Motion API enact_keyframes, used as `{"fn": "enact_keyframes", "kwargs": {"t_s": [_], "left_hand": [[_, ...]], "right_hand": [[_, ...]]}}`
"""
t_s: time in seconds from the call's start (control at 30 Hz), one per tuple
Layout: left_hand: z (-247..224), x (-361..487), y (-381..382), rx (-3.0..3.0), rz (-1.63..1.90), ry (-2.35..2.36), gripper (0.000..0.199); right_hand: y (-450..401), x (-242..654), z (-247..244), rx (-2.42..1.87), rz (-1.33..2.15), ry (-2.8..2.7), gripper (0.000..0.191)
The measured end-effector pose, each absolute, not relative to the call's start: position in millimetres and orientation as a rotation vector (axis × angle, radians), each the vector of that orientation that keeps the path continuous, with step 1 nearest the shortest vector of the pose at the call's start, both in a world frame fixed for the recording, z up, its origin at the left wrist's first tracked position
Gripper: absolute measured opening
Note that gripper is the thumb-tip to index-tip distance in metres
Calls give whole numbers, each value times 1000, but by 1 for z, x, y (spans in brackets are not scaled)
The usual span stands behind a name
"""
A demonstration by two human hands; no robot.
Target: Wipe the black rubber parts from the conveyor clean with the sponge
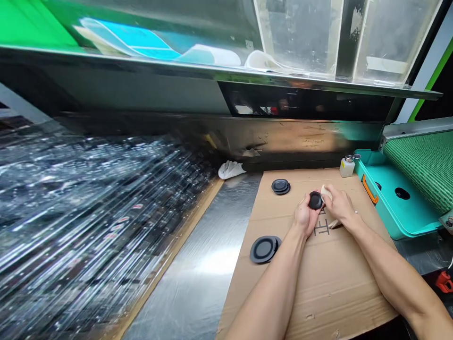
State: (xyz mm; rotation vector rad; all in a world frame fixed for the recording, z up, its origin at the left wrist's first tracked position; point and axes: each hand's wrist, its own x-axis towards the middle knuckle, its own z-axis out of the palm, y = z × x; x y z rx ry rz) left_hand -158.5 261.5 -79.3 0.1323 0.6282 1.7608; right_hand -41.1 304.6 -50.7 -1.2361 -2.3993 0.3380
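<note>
My left hand (304, 212) grips a small round black plastic part (315, 200) above a cardboard sheet (329, 283). Against the part's right edge, my right hand (339, 205) presses a folded white cloth (326, 191) held in its fingers. Two groups of similar dark round parts lie on the cardboard: a small stack (281, 185) at the back left, and larger overlapping ones (264, 249) left of my left forearm. Beneath my right wrist, a pale scrap (333, 224) is partly hidden.
A small white bottle (347, 166) stands at the cardboard's back right corner. To its right, a teal bin (406, 231) with black round parts inside sits under a green conveyor belt (421, 160). Clear plastic-wrapped goods (116, 226) fill the left side, near a white glove (230, 169).
</note>
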Motion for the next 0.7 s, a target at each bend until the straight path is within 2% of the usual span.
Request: {"fn": "enact_keyframes", "kwargs": {"t_s": [0.13, 0.3, 0.47, 0.7], "left_hand": [[-77, -160, 262, 110, 1736, 618, 35], [-76, -161, 262, 100, 1693, 586, 40], [-75, -161, 261, 59, 1706, 594, 39], [-77, -160, 262, 59, 1697, 618, 40]], "right_hand": [[307, -37, -57, -1043, 514, -2398, 33], [302, -43, -54, -1005, 513, -2437, 33], [296, -49, -47, -1346, 288, -2358, 37], [297, -53, -47, -1493, 218, -2372, 46]]}}
